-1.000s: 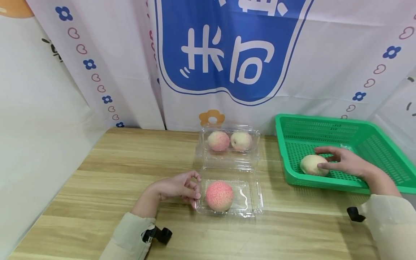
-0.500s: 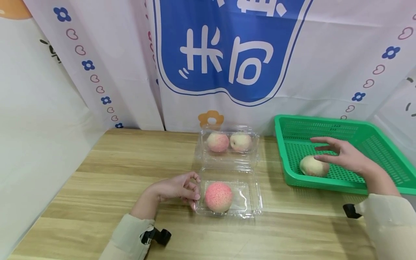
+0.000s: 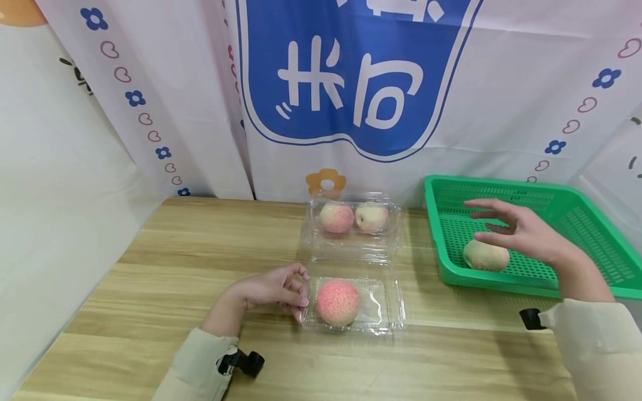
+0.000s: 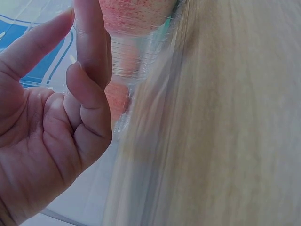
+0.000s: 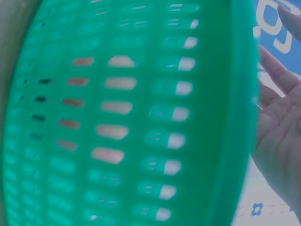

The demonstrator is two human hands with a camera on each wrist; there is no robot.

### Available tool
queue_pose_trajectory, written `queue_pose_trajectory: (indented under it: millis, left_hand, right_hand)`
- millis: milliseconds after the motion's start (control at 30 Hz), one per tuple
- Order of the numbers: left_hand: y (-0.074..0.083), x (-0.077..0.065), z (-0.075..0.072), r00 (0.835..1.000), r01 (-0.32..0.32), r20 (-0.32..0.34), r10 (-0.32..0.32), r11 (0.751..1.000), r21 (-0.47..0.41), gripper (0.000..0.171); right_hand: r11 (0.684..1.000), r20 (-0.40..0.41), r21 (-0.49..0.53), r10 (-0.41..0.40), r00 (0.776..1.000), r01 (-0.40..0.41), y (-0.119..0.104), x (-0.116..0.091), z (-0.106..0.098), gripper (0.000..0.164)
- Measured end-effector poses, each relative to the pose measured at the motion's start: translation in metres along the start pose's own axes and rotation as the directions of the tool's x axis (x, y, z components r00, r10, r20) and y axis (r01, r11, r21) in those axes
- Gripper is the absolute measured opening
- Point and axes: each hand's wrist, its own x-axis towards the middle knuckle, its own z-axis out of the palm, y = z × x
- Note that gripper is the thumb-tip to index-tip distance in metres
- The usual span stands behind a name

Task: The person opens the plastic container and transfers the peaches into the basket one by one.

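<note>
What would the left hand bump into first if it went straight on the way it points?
The left hand is at the left edge of the clear container, so that comes first; the pink peach inside would probably be next, though depth is hard to judge.

I see a small curtained-off work corner, its wider setting unclear: a wood-grain table lies under the left grip, a printed curtain with a blue lettered emblem hangs beyond it, and a pale backdrop closes the side left of that grip.
</note>
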Motion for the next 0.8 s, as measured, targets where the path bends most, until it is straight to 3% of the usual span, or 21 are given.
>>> queue_pose_trajectory:
  millis: [367,633,800]
  left_hand:
    - [0.0,0.001,-0.001,1.0,-0.008,0.022,0.008,1.0,-0.01,0.05]
    - [0.0,0.001,-0.001,1.0,-0.01,0.02,0.01,1.0,0.003,0.049]
    - [0.001,0.0,-0.001,1.0,-0.004,0.012,0.004,1.0,0.013,0.05]
  right_hand:
    - [0.986,-0.004,0.047,-0.157,0.988,0.157,-0.034,0.005,0.008,0.065]
    - [0.951,-0.002,0.101,-0.294,0.956,0.293,-0.058,0.008,0.015,0.07]
    - [0.927,0.008,0.17,-0.34,0.94,0.334,-0.066,0.011,0.024,0.069]
